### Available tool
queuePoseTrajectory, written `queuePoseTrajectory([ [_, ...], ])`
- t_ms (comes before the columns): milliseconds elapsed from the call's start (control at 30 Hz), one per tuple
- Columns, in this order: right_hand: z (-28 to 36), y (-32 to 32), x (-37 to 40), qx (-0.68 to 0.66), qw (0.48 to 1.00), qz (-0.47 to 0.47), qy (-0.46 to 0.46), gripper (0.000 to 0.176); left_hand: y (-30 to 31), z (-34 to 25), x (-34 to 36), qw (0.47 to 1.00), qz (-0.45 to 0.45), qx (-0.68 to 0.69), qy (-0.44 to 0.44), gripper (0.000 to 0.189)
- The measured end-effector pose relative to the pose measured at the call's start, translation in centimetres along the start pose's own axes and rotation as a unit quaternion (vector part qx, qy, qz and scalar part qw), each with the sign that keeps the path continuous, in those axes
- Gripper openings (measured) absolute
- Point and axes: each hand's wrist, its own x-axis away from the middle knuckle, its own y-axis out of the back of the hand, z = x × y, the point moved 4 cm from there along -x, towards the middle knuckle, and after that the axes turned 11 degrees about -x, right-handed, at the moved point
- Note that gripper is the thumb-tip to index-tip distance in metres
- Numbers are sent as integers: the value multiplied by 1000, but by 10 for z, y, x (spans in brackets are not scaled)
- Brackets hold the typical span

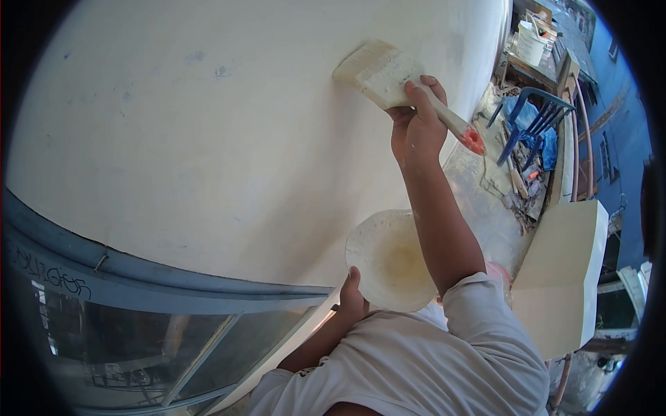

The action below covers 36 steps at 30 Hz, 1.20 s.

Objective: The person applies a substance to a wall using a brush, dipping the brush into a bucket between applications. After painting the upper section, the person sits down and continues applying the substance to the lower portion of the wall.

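On my remote feed, I see the left hand (pixel 354 299) gripping one shallow bowl (pixel 362 251), yellowish inside; the right hand (pixel 422 125) grasping one flat paintbrush (pixel 388 75); beyond that grip, one white bucket (pixel 530 47).

An open-air work site at a building: wide brush (pixel 388 75) at a pale wall (pixel 173 139), window (pixel 270 340), littered ground (pixel 479 184), bucket (pixel 531 46), neighbouring blue facade (pixel 628 132)

Head camera, one: wide view, dark-cornered, from above the shirt (pixel 430 353), behind right hand (pixel 420 128) and left hand (pixel 353 299). Facing: forward and down. Range: close, both in frame; pale wall (pixel 208 159) beyond and left of them.
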Motion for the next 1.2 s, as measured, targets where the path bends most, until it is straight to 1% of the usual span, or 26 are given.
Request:
queuePoseTrajectory([
  [67,5,-16,1,-13,1000,-8,5,31,-1,0,-1,1000,9,-5,6,57],
  [133,4,-29,-5,-32,999,22,8,31,-2,1,-1,1000,6,-12,4,57],
  [167,-1,-31,-8,-23,999,23,-1,31,-2,1,-1,1000,4,-16,1,57],
  [200,-2,-28,-7,-24,999,22,0,31,-2,3,-2,1000,4,-17,1,57],
  [267,-8,-11,-5,20,1000,-3,-7,31,1,5,-3,1000,0,-3,-1,58],
  [300,-7,-2,-3,38,999,-11,-25,31,2,4,-3,1000,1,-2,-3,58],
  [333,-3,-2,-3,38,999,-7,-26,31,2,3,-4,1000,3,0,-11,58],
  [467,12,-13,-6,22,1000,-10,-4,31,5,7,-4,1000,8,-11,-28,58],
  [533,14,-30,-12,-19,999,27,18,34,4,6,-1,1000,0,-8,-24,58],
  [567,11,-34,-14,-26,999,33,13,34,2,6,0,1000,-3,-5,-20,58],
  [600,8,-30,-16,-26,999,33,13,34,1,4,1,1000,-4,-6,-21,58],
  [667,-6,-13,-16,29,999,13,-17,32,-1,3,3,1000,1,-8,-24,59],
  [700,-6,-3,-14,44,999,-8,-26,32,0,4,4,1000,2,-6,-25,59],
  [733,-2,-3,-12,44,999,-4,-27,32,2,4,3,999,4,-4,-34,59],
  [867,12,-18,-12,-1,1000,-13,-2,34,8,7,1,999,5,0,-38,60],
  [933,15,-33,-19,-29,999,20,26,33,10,9,1,999,-1,-5,-38,61],
  [967,12,-35,-23,-16,999,31,19,33,10,10,2,999,-4,-10,-39,61],
  [1000,9,-30,-24,-17,999,31,20,33,9,10,2,999,-4,-11,-39,61],
  [1067,-4,-9,-24,18,1000,1,0,34,9,11,3,999,-7,-2,-35,61],
  [1100,-5,2,-20,32,999,-13,-6,35,8,10,4,999,-5,0,-37,61],
  [1200,8,4,-12,28,999,-27,-10,35,5,10,5,999,5,10,-49,61],
])
